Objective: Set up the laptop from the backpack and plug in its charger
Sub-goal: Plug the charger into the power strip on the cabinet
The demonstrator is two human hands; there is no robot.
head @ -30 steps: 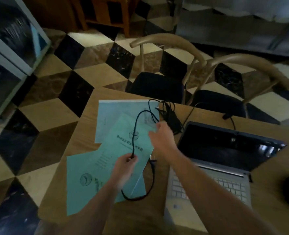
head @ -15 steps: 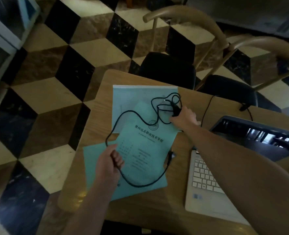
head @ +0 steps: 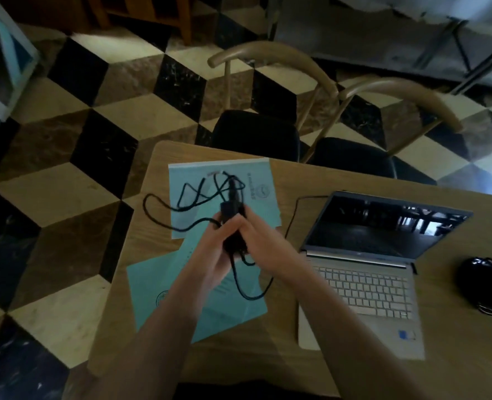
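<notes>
Since the half-second-earlier view, our two hands had come together at the centre of the frame: the left hand (head: 210,255) had left its loop of cable and the right hand (head: 256,241) had drawn back from the upper papers, both now curled round the black charger brick (head: 233,223), lifted above the desk (head: 354,368). Its cable (head: 164,209) trailed in loops toward the upper left and hung below our hands. We judged the step to be untangling the charger before plugging it in; the next move called for finding the plug end and leading it to the laptop (head: 366,272), which stood open at centre right, screen dark. We counted one laptop, one charger, three teal papers (head: 239,307), two chairs (head: 256,134), and one dark object (head: 484,284) at the right edge.
</notes>
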